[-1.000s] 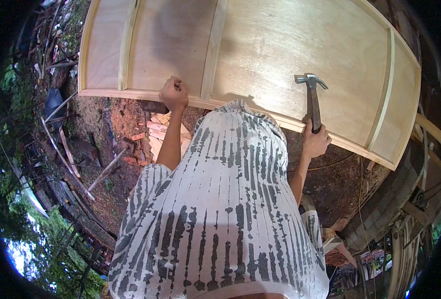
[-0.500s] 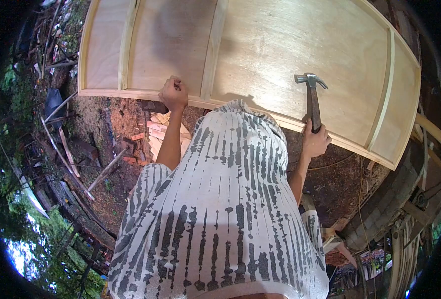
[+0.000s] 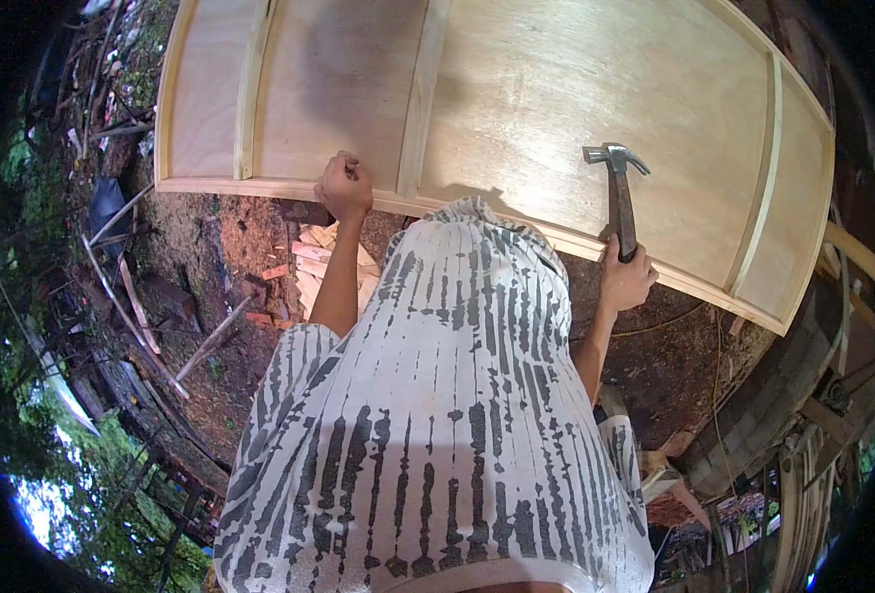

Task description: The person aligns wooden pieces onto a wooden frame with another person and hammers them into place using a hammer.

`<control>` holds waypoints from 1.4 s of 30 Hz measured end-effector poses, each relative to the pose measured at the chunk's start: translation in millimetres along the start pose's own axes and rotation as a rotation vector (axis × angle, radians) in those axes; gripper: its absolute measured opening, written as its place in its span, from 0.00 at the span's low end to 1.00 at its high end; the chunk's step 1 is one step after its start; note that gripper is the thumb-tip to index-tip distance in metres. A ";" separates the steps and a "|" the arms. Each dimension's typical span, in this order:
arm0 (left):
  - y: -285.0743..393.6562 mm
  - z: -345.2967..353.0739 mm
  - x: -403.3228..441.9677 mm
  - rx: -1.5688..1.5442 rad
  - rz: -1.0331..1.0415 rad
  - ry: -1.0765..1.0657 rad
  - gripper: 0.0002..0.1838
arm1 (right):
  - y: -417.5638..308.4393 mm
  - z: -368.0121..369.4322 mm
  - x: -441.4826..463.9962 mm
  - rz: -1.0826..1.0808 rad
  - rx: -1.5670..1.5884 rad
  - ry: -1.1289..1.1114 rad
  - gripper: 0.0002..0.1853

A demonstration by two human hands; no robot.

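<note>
A claw hammer is in my right hand, gripped near the lower end of its dark handle, head up over the panel. That hand is beside the near edge of a large plywood panel framed with pale wooden strips. My left hand rests at the same near edge, further left, with its fingers curled together; whatever they may hold is too small to make out. A cross strip of the frame runs away from me just right of my left hand.
Cut wood pieces lie on the ground below the panel's near edge. Thin poles and a dark bag are at the left. Grey blocks and stacked timber stand at the lower right.
</note>
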State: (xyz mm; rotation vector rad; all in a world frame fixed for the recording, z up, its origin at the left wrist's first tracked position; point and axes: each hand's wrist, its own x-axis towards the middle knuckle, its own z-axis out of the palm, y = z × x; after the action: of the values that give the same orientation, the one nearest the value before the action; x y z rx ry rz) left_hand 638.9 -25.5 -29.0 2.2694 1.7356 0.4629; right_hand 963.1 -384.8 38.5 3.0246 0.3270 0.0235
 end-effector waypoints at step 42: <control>0.6 0.8 0.3 0.001 -0.018 0.003 0.06 | 0.8 1.6 0.9 -0.009 0.003 0.019 0.30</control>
State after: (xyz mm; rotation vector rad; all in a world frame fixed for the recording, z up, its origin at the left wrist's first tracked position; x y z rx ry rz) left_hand 639.9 -25.3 -29.5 2.2528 1.7567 0.4625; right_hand 964.2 -385.5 37.0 3.0273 0.3421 0.0506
